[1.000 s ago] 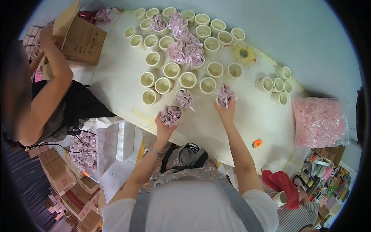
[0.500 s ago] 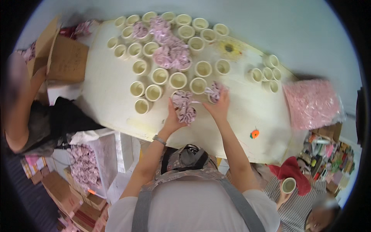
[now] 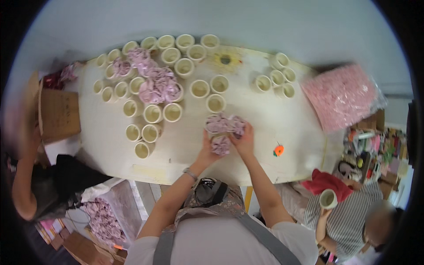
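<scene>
Three cream cups stuffed with ruffled pink fabric stand pressed together near the table's front. My left hand curls around the left side of this cluster, at the near cup's pink fabric and the far-left cup's pink fabric. Around the right cup, whose pink fabric shows on top, my right hand is closed. My palms and the cups' lower walls are largely hidden. Just beyond the cluster stands an unfilled cream cup.
Several cream cups cover the table's left half, some topped with pink fabric. Further right are a small cup group, a bag of pink material and an orange trinket. A seated person at right holds a cup; another stands by a carton.
My hands have drawn the three filled cups together and shifted them right, away from the left group. The view has turned, so the table appears further left.
</scene>
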`<state>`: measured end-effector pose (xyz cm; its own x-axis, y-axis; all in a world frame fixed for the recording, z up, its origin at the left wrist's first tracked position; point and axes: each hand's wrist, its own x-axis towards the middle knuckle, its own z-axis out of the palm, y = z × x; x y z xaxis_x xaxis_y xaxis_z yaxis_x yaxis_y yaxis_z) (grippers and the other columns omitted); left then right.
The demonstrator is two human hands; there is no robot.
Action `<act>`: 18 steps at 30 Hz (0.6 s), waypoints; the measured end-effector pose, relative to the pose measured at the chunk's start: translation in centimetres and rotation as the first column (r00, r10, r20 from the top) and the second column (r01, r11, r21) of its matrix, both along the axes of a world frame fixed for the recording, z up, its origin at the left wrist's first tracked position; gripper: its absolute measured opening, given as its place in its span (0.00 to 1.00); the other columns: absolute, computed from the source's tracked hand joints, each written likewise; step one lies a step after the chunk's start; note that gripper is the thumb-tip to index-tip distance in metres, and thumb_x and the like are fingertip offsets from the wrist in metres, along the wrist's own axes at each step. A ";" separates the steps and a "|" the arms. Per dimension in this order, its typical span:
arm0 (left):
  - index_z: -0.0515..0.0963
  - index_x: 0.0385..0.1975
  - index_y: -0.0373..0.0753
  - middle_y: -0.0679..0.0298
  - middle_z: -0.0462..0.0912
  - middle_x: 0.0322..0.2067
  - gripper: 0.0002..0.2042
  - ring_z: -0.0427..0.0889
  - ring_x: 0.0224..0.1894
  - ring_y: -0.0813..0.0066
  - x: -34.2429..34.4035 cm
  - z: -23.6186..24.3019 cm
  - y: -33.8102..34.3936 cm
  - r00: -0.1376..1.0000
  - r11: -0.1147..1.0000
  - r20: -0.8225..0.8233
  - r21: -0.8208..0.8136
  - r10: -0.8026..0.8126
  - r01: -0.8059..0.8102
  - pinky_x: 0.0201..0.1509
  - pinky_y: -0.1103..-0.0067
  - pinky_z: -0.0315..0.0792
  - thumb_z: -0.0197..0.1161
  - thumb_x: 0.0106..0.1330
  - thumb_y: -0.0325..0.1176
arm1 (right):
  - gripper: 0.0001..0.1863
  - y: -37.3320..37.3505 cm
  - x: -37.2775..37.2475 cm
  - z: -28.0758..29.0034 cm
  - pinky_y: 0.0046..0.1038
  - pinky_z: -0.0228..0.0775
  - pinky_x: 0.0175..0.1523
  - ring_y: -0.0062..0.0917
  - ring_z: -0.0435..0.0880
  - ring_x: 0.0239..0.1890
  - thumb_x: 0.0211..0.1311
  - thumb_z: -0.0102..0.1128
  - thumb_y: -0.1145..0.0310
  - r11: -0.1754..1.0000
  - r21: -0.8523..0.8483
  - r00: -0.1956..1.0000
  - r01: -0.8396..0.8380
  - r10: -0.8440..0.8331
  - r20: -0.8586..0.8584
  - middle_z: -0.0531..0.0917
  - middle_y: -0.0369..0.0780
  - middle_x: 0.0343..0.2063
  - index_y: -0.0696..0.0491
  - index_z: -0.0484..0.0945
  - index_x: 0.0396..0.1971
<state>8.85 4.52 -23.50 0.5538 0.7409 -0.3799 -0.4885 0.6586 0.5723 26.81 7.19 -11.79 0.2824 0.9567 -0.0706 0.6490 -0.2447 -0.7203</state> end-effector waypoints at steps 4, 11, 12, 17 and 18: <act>0.29 0.69 0.45 0.60 0.58 0.64 0.45 0.67 0.61 0.62 5.1 2.6 1.4 0.997 0.996 -0.014 -0.038 0.079 -0.079 0.59 0.61 0.67 0.56 0.65 0.53 | 0.40 0.5 4.0 -1.9 0.38 0.53 0.67 0.45 0.59 0.65 0.54 0.66 0.62 0.999 0.025 0.993 0.047 -0.044 -0.113 0.62 0.53 0.61 0.61 0.56 0.63; 0.32 0.69 0.46 0.54 0.44 0.68 0.51 0.69 0.59 0.58 -1.6 14.3 2.1 0.715 0.949 -0.699 0.201 -0.033 0.241 0.52 0.70 0.74 0.67 0.55 0.26 | 0.30 0.5 3.4 3.8 0.38 0.49 0.68 0.40 0.52 0.69 0.63 0.52 0.72 0.968 0.236 0.994 0.081 -0.096 0.053 0.54 0.50 0.67 0.60 0.56 0.65; 0.36 0.70 0.45 0.55 0.45 0.68 0.47 0.70 0.58 0.60 -3.8 15.0 1.9 0.694 0.945 -0.716 0.170 -0.076 0.279 0.50 0.70 0.75 0.66 0.57 0.26 | 0.28 1.7 2.8 5.5 0.38 0.53 0.66 0.40 0.56 0.67 0.60 0.53 0.75 0.943 0.329 0.987 0.036 -0.085 0.133 0.57 0.49 0.66 0.58 0.62 0.62; 0.59 0.62 0.40 0.54 0.66 0.57 0.33 0.79 0.45 0.65 -14.7 11.4 -4.5 0.515 0.978 -0.857 0.119 0.015 0.169 0.44 0.75 0.77 0.65 0.55 0.28 | 0.17 13.2 0.2 8.8 0.38 0.64 0.57 0.43 0.67 0.57 0.53 0.60 0.73 0.906 0.319 0.935 -0.280 0.182 0.305 0.66 0.48 0.59 0.52 0.79 0.45; 0.61 0.61 0.38 0.54 0.69 0.55 0.32 0.80 0.44 0.65 -16.1 11.6 -5.2 0.445 0.981 -0.896 0.092 0.006 0.172 0.42 0.75 0.77 0.65 0.55 0.28 | 0.17 16.7 -0.1 8.6 0.38 0.66 0.56 0.44 0.68 0.56 0.52 0.61 0.73 0.890 0.313 0.909 -0.333 0.214 0.359 0.68 0.47 0.58 0.50 0.79 0.44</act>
